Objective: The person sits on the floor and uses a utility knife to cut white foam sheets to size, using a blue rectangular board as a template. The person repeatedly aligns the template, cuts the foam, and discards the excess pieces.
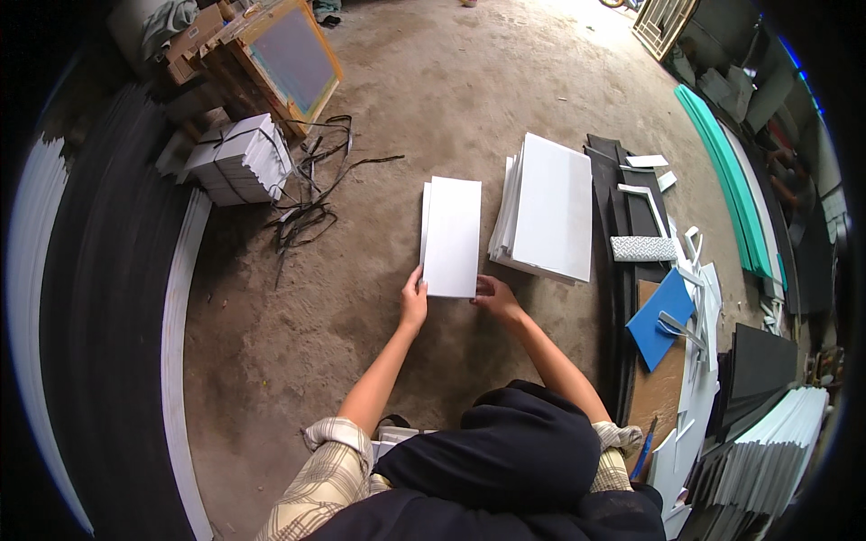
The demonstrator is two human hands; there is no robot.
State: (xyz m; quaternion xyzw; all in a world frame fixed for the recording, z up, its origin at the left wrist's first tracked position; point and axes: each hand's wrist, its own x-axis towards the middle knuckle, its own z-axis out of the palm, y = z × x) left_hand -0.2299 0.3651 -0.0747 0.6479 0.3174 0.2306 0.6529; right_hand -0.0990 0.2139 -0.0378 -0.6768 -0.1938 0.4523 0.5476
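Observation:
A small stack of white rectangular sheets [454, 236] lies lengthwise before me, with a second edge sticking out along its left side. At its near left corner my left hand [414, 301] is closed on the edge, thumb toward the top. My right hand [495, 298] has its curled fingers against the near right corner. Underneath the stack, the fingertips are hidden. Just to the right stands a taller pile of larger white boards [552, 207], its layers slightly uneven.
Dark boards [618, 298], white offcuts [708, 311], a blue panel [661, 317] and a blue-handled cutter [644, 451] lie on the right. A strapped white bundle [242, 162] and loose black straps [311, 194] lie left, near a framed screen [293, 63]. Long black sheets [113, 316] line the left.

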